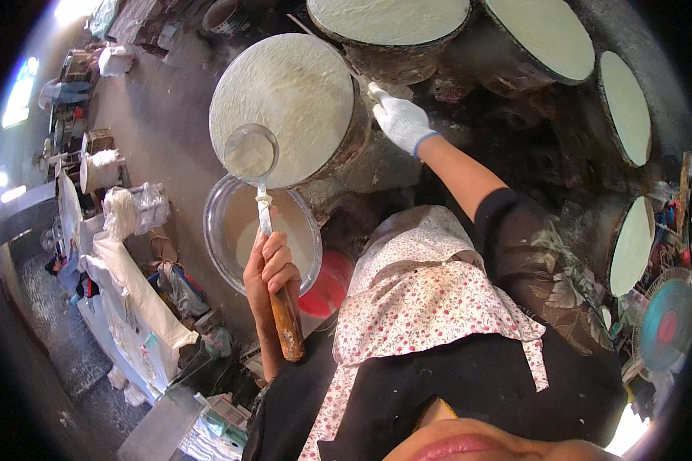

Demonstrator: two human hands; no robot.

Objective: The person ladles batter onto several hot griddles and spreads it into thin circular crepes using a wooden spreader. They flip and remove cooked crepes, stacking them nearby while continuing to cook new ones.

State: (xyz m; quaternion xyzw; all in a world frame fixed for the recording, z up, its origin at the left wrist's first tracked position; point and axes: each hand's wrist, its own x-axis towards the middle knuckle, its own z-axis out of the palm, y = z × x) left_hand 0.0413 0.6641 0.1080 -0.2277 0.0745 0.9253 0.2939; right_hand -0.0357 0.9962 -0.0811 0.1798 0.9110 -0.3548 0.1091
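My left hand [273, 265] is wrapped round the wooden handle of a metal ladle [264, 203]. The ladle's round, shallow bowl is raised and, in the picture, overlaps the near edge of a large round vat [284, 104] with a pale, flat top. Beneath the ladle stands a wide basin [304, 223] with whitish liquid in it. My right hand [401, 121], in a white glove, reaches forward beside the vat's right rim. Its fingers are closed on a thin stick [359, 77], which runs off toward the far left, past the vat's rim.
More pale-topped vats [392, 19] curve round the far and right sides. A red tub [329, 284] sits between the basin and my apron. At the right is a fan [661, 326]. Bundles and white cloth [127, 284] lie to the left.
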